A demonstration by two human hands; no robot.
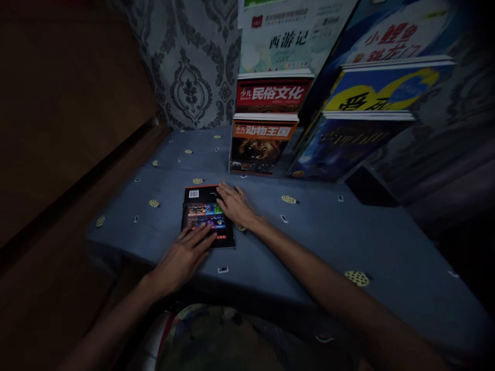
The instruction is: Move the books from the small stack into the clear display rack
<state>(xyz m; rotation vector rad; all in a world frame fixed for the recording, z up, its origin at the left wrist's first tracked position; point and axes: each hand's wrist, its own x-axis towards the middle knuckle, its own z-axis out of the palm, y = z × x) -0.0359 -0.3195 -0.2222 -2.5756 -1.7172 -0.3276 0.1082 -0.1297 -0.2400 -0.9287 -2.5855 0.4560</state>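
Note:
A black book (201, 206) lies flat, back cover up, on a blue patterned tablecloth (309, 232); a barcode and small colour pictures show on it. My left hand (185, 255) rests at the book's near edge, fingers stretched flat onto the cover. My right hand (234, 203) lies flat on the book's right edge, fingers extended toward its top corner. Neither hand grips anything.
Behind the book, stacked books stand facing me: an orange lion-cover book (261, 144), a red one (273, 93) above it, and blue books (348, 139) leaning to the right. A wooden panel (58, 129) runs along the left. Patterned wallpaper (189, 67) is behind.

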